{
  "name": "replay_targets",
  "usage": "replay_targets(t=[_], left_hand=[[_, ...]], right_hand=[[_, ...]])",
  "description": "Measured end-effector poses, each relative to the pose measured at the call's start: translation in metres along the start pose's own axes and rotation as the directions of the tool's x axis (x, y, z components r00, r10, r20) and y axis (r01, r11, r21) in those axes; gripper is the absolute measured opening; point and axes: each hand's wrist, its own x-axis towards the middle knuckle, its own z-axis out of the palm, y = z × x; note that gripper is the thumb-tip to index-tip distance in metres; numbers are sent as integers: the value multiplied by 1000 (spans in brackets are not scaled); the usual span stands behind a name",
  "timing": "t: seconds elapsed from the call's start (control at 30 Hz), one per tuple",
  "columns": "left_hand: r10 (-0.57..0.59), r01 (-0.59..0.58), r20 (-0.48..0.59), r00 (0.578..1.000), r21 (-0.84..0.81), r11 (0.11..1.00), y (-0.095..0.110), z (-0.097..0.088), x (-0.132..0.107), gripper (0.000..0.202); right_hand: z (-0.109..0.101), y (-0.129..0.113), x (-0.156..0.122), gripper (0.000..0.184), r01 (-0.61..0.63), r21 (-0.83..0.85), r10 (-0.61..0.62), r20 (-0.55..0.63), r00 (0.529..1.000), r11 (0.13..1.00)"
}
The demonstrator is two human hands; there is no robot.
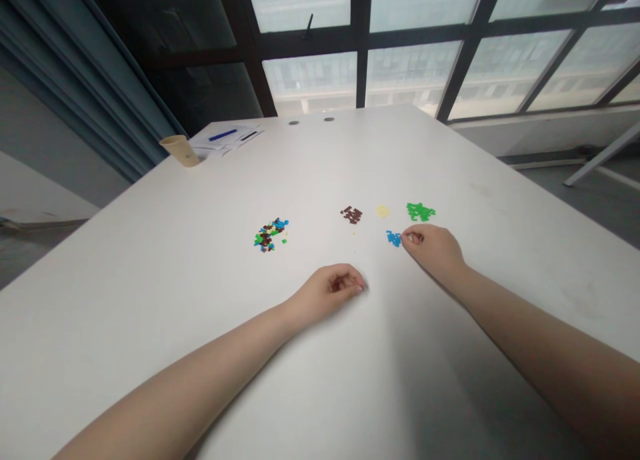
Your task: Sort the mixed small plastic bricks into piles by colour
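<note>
On the white tabletop [165,273], just right of the blue pile [393,238], the right hand [434,250] has its thumb and index finger nearly pinched together, right at the edge of the bits. Can't tell if there's a piece between them, too small. The left hand [330,290] sits nearer the body with fingers loosely curled, narrow gap at the tips, and I can't tell if it's holding anything either.

What worries me: the blue bits are tiny and loose, so one sloppy sideways nudge from those fingertips probably scatters them. Green pile [420,212] is just beyond the right hand, so a lifted knuckle or a wide sweep could drag green into blue. Yellow pile [383,211] is close too, and pale on white, so strays would be easy to miss. Same for the lone yellowish speck [354,233] below the brown pile [352,215]. Over left, the mixed pile [270,236] looks jumbled with bits overlapping, so a careless grab there could pick up two colors at once.
</note>
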Motion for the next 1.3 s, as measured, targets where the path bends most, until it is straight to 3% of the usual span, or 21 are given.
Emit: replay_targets(t=[0.3, 0.4, 0.47, 0.53, 0.57, 0.63, 0.67, 0.73, 0.8, 0.9, 1.07, 1.13, 1.2, 1.27, 1.3], left_hand=[[40, -40, -11, 999, 37, 999, -2, 2, 0, 15], [102, -73, -117, 988, 227, 971, 0, -5, 0, 18], [186, -52, -227, 956, 493, 869, 5, -19, 0, 21], [258, 95, -334, 907, 757, 647, 11, -40, -2, 25], [258, 223, -397, 881, 829, 514, 13, -51, -3, 27], [186, 467, -527, 829, 836, 288, 15, -73, -6, 29], [146, 538, -573, 807, 814, 220, 15, -81, -7, 28], [86, 584, -603, 793, 793, 174, 11, -93, -8, 26], [72, 569, -589, 805, 800, 191, 5, -98, -6, 25], [95, 539, -567, 818, 814, 216, -4, -98, -3, 25], [200, 437, -524, 828, 826, 356, -3, -95, 1, 24], [228, 321, -472, 851, 814, 484, 4, -86, 2, 23], [214, 135, -410, 886, 672, 728, 9, -68, 2, 23], [128, -23, -320, 939, 313, 950, 10, -43, 2, 26], [72, -48, -254, 964, 98, 994, 9, -30, 1, 27]], right_hand=[[-2, -4, -1, 20, 24, -25, -25, -35, 999, 999], [-4, -7, -3, 19, 117, 86, -110, -87, 990, 989], [-5, -12, -10, 17, 255, 200, -235, -116, 965, 946], [-5, -21, -21, 14, 397, 298, -391, -82, 917, 868], [-5, -26, -28, 14, 460, 332, -477, -33, 878, 824], [-6, -36, -42, 13, 570, 369, -643, 104, 759, 734], [-6, -41, -48, 14, 614, 378, -704, 170, 689, 693], [-6, -48, -55, 15, 667, 380, -766, 260, 587, 640], [-5, -50, -58, 15, 677, 382, -777, 298, 554, 629], [-4, -49, -56, 15, 666, 398, -775, 307, 552, 631], [-5, -48, -54, 15, 664, 398, -774, 311, 551, 633], [-5, -48, -55, 15, 659, 401, -771, 319, 552, 637], [-5, -49, -54, 15, 653, 403, -767, 320, 557, 642], [-4, -48, -54, 14, 656, 400, -768, 308, 561, 640], [-3, -48, -54, 14, 660, 400, -771, 301, 561, 636]])
